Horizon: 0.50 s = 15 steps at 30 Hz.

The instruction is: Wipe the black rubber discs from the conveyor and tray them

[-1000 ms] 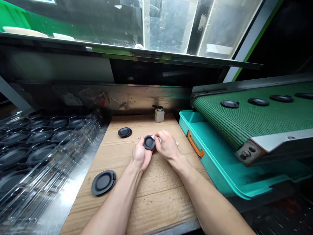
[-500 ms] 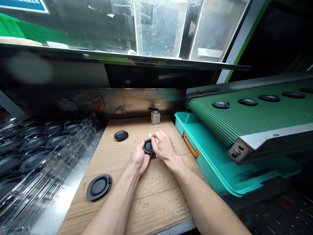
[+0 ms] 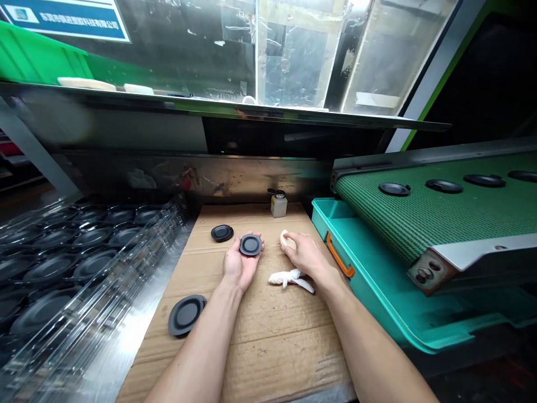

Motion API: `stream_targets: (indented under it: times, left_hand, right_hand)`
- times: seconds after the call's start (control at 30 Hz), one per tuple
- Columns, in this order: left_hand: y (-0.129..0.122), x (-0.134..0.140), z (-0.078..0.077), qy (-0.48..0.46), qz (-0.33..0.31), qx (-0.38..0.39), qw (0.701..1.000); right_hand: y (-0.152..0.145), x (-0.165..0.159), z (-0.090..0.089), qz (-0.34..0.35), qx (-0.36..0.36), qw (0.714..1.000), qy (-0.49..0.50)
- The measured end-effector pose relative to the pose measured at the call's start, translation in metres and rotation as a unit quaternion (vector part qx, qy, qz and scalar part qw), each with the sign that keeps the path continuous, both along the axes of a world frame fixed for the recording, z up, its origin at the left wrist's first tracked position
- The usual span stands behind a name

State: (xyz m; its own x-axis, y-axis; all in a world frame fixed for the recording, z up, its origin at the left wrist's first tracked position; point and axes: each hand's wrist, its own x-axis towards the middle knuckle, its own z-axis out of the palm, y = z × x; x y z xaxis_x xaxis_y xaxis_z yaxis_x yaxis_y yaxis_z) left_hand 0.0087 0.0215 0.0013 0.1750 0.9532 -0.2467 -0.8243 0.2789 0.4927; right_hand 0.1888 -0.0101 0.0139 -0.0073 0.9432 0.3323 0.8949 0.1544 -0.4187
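Observation:
My left hand (image 3: 238, 266) is palm up, its fingers under a small round black plastic lid (image 3: 250, 245) with a raised ring and a tab-like edge. To the right, my right hand (image 3: 305, 252) pinches a small white pad (image 3: 286, 239) just above the cardboard; whether it is cloth or sponge I cannot tell. A knotted white cloth (image 3: 289, 277) lies below that hand. Another black lid (image 3: 222, 233) rests left of the held one, and a larger black lid (image 3: 187, 315) lies beside my left forearm.
A small white bottle (image 3: 279, 205) stands at the back of the cardboard sheet (image 3: 251, 347). On the right, a teal bin (image 3: 369, 291) with an orange handle sits under a green conveyor belt (image 3: 461, 218) carrying several black lids. Clear trays (image 3: 84, 268) of black lids fill the left.
My right hand has moved away from the held lid to the right, with the white pad in its fingers. The white cloth has come into plain view. The camera view has shifted left.

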Motion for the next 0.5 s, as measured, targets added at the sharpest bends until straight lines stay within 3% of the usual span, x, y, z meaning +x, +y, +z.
stream_targets:
  times: [0.1,0.23,0.37,0.5]
  left_hand:
    - [-0.003,0.002,0.001,-0.01,-0.02,0.002,1.0]
    - [-0.01,0.003,0.005,-0.026,-0.082,0.023,0.996]
    - [-0.013,0.003,0.008,-0.058,-0.089,0.031,0.994]
    - [-0.013,0.004,0.006,-0.047,-0.089,0.022,0.995]
  right_hand:
    - [-0.007,-0.033,0.0,0.033,0.071,0.995,0.055]
    - [-0.018,-0.077,-0.001,0.091,0.084,0.992,0.014]
    - [-0.017,-0.085,0.002,0.04,0.094,0.995,-0.008]
    - [-0.018,-0.081,0.002,0.079,0.083,0.993,-0.027]
